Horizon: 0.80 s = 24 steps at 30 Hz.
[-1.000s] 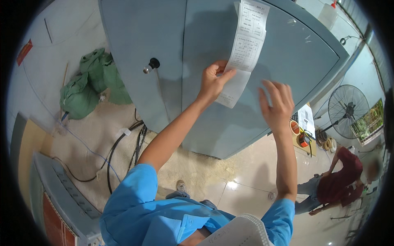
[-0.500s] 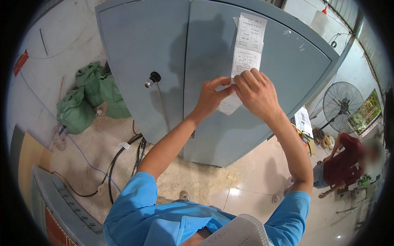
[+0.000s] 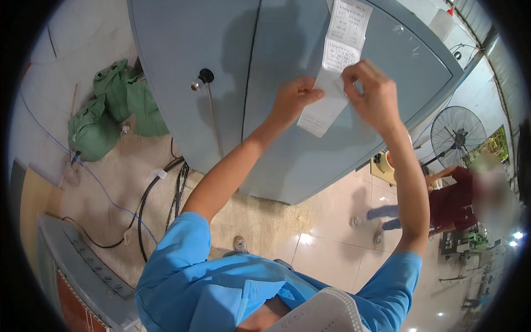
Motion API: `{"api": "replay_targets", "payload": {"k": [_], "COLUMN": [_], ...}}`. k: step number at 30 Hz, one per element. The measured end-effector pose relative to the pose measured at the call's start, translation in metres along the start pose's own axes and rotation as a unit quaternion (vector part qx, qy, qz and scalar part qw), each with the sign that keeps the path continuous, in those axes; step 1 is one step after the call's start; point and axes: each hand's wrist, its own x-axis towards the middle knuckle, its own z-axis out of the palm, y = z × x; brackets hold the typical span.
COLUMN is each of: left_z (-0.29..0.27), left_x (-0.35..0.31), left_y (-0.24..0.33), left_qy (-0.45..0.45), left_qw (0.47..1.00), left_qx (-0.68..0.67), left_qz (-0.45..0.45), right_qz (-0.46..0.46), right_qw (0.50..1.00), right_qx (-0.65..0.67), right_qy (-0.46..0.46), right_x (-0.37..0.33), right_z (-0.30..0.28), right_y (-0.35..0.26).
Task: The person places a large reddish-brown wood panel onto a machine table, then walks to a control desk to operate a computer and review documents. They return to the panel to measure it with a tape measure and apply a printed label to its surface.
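Note:
A long white strip of printed paper labels (image 3: 334, 91) hangs against the front of a blue-grey metal cabinet (image 3: 276, 149). Its upper part carries printed tables; the lower part is mostly blank, with faint marks near the bottom end. On the strip's left edge, my left hand (image 3: 293, 100) pinches the paper between thumb and forefinger. Across from it, my right hand (image 3: 373, 94) is curled, its fingertips at the right edge just below the printed tables. Exactly how the right fingertips grip the paper is partly hidden.
A black knob (image 3: 206, 76) juts from the cabinet's left door. Green sacks (image 3: 94, 130) sit at the left wall, with black cables (image 3: 145, 202) on the floor. At right are a standing fan (image 3: 458, 133) and a person in dark red (image 3: 456, 199). A grey metal panel (image 3: 83, 265) lies lower left.
My hands have moved apart, the right one up and to the right, uncovering the strip's blank middle. The view has shifted, and the person at right now stands with legs showing.

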Motion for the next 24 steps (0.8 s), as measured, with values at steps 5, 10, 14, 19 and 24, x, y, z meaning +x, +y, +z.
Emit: {"api": "replay_targets", "payload": {"k": [5, 10, 14, 19, 24], "left_z": [0.002, 0.011, 0.014, 0.002, -0.012], "left_x": [0.006, 0.003, -0.017, -0.048, -0.071], "left_y": [0.002, 0.006, 0.013, 0.050, 0.117], "left_qy": [0.008, 0.030, 0.049, 0.034, 0.047], "left_qw": [1.000, 0.999, 0.997, 0.997, 0.991], "left_qx": [0.004, 0.040, 0.063, -0.069, -0.107], "left_qz": [-0.024, 0.005, -0.023, -0.018, -0.059], "right_qz": [0.098, 0.152, 0.178, 0.239, 0.300], "right_qw": [0.989, 0.963, 0.909, 0.864, 0.836], "right_qx": [0.109, 0.200, 0.288, 0.322, 0.392], "right_qy": [0.023, 0.100, 0.242, 0.304, 0.242], "right_x": [0.006, 0.008, -0.026, -0.100, -0.167], "right_z": [-0.038, -0.097, -0.144, -0.146, -0.119], "right_y": [0.014, 0.017, 0.021, 0.045, 0.064]}}
